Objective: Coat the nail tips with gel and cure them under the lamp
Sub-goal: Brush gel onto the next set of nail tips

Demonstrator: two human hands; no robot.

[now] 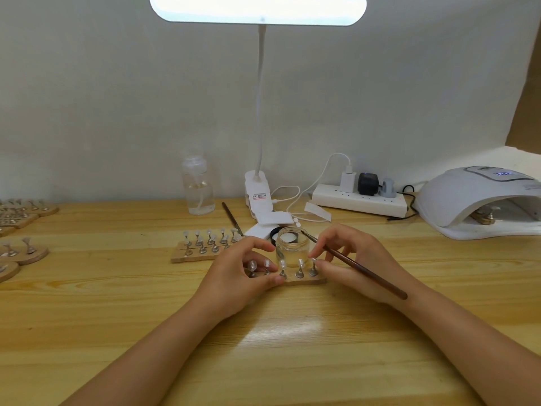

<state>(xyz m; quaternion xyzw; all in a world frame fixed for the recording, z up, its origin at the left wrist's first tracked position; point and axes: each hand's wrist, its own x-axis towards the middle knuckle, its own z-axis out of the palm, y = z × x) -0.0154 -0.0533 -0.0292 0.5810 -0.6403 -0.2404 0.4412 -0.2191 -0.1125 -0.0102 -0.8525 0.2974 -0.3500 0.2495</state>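
A small wooden strip (pixel 304 281) lies in front of me and carries a row of clear nail tips (pixel 300 262) on metal stands. My left hand (pixel 240 276) grips the strip's left end, thumb at its front edge and fingers curled behind the stands. My right hand (pixel 354 259) holds a dark brown brush (pixel 363 266), whose bristle end points up and left past the open glass jar of clear gel (pixel 292 247). That jar stands just behind the strip. The white curing lamp (pixel 480 200) sits at the far right with a stand inside its opening.
A second wooden strip of nail tips (pixel 205 247) lies behind on the left, and more round holders (pixel 23 253) line the left edge. A spray bottle (pixel 197 186), a clip desk lamp (pixel 257 189), a power strip (pixel 360 200) and a spare brush (pixel 231 218) stand along the back.
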